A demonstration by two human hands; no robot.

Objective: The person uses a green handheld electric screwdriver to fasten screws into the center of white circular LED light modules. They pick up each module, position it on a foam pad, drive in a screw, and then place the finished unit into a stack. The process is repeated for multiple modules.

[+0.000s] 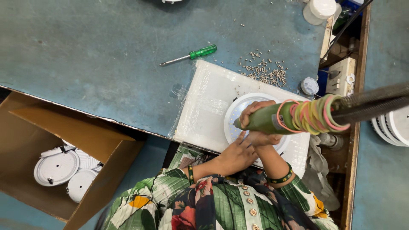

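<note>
Round white lamp disc (238, 111), right hand (257, 111) gripping green powered screwdriver (272, 119), left hand (236, 153) steadying disc's rim

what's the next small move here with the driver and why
Probably press the green power screwdriver straight down and run it. Its tip already sits on the round white lamp, the right hand grips its body and the left hand steadies the lamp's edge, so both look set for driving a screw.
</note>
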